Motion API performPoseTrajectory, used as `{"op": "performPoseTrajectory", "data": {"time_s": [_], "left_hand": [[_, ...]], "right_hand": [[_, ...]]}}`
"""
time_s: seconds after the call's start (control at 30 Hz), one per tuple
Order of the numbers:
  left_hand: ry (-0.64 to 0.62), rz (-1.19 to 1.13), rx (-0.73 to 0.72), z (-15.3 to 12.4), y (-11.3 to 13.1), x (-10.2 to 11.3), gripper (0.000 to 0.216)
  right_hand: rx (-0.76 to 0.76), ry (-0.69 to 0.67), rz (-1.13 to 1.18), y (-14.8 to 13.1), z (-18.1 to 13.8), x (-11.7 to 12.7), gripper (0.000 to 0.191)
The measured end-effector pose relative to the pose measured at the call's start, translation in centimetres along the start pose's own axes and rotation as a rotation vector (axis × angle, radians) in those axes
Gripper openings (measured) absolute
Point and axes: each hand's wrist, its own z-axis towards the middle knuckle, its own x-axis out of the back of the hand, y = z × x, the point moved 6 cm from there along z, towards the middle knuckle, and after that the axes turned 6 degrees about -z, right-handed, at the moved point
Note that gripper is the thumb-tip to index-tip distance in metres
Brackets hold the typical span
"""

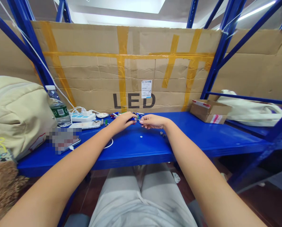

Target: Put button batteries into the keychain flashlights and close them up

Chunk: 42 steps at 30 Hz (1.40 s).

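My left hand (pixel 124 121) reaches over the blue shelf top, its fingers and thumb closed around a small shiny piece (pixel 135 119) too small to name. Right beside it, my right hand (pixel 153 121) has its thumb and forefinger pinched at the same spot, the other fingers curled in. What the right fingertips grip is too small to make out. Behind the hands lies a row of slender blue, red and white pieces (pixel 114 115), partly hidden by the left hand. Near my right wrist are a few small metallic pieces (pixel 163 134). A small white disc (pixel 141 136) lies in front of the hands.
A power strip (pixel 83 116), a light phone (pixel 85 125), a second phone (pixel 68 145), a water bottle (pixel 59 108) and a cream bag (pixel 18 113) crowd the left. A cardboard box (pixel 209 111) stands right. Taped cardboard (pixel 96 78) walls the back; blue posts (pixel 222 47) frame it.
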Motion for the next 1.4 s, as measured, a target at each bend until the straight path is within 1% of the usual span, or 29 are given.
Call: {"op": "performPoseTrajectory", "data": {"time_s": [0.1,0.17,0.2,0.27,0.37,0.4,0.5,0.6,0.67,0.7,0.8,0.87,0.93,1.07,1.13,1.23,1.3,1.37,1.4], "left_hand": [[-0.002,0.030,-0.025,0.0,0.1,0.1,0.021],[0.000,0.047,-0.003,0.1,-0.1,0.0,0.022],[0.006,0.051,0.024,0.1,-0.3,0.0,0.022],[0.026,0.056,0.106,0.1,-0.8,0.1,0.024],[0.039,0.048,0.239,-0.1,-1.6,0.4,0.031],[0.036,0.043,0.271,-0.1,-1.7,0.4,0.032],[0.035,0.022,0.309,-0.2,-1.7,0.6,0.032],[0.066,0.004,0.306,0.0,-1.6,0.8,0.033],[0.069,-0.016,0.327,-0.1,-1.7,0.9,0.035],[0.050,-0.031,0.345,-0.1,-1.9,0.8,0.037],[-0.077,-0.085,0.389,-0.5,-2.2,0.1,0.038],[-0.147,-0.121,0.374,-0.7,-2.1,-0.4,0.035],[-0.161,-0.160,0.335,-0.7,-1.8,-0.5,0.032],[-0.148,-0.234,0.315,-0.6,-1.6,-0.7,0.028],[-0.126,-0.273,0.349,-0.6,-1.8,-0.7,0.029],[-0.065,-0.391,0.446,-0.9,-2.5,-0.5,0.030],[-0.024,-0.540,0.522,-1.2,-3.2,-0.3,0.035],[0.049,-0.715,0.592,-1.5,-3.9,0.1,0.046],[0.090,-0.792,0.622,-1.6,-4.3,0.3,0.048]], "right_hand": [[-0.027,0.003,0.044,0.1,0.0,-0.2,0.020],[-0.010,0.050,-0.036,-0.1,0.0,-0.1,0.020],[0.012,0.084,-0.135,-0.4,0.0,-0.2,0.023],[0.081,0.160,-0.419,-1.1,0.2,-0.4,0.025],[0.207,0.277,-0.866,-2.5,0.4,-1.8,0.017],[0.219,0.318,-0.982,-2.8,0.5,-2.3,0.019],[0.116,0.384,-1.223,-3.1,0.6,-3.4,0.033],[0.069,0.394,-1.340,-3.4,0.4,-3.9,0.037],[0.061,0.412,-1.359,-3.6,0.3,-3.6,0.035],[0.057,0.423,-1.349,-3.6,0.3,-3.3,0.033],[0.076,0.467,-1.262,-3.6,0.4,-2.4,0.031],[0.097,0.480,-1.209,-3.6,0.5,-2.2,0.030],[0.104,0.464,-1.188,-3.4,0.6,-2.3,0.028],[0.114,0.421,-1.186,-3.3,0.8,-3.0,0.027],[0.114,0.411,-1.176,-3.2,0.8,-3.1,0.027],[0.129,0.404,-1.132,-3.2,1.0,-3.0,0.024],[0.159,0.409,-1.046,-3.1,1.0,-2.7,0.021],[0.160,0.384,-0.871,-2.7,1.1,-2.4,0.022],[0.151,0.355,-0.763,-2.5,1.2,-2.2,0.024]]}}
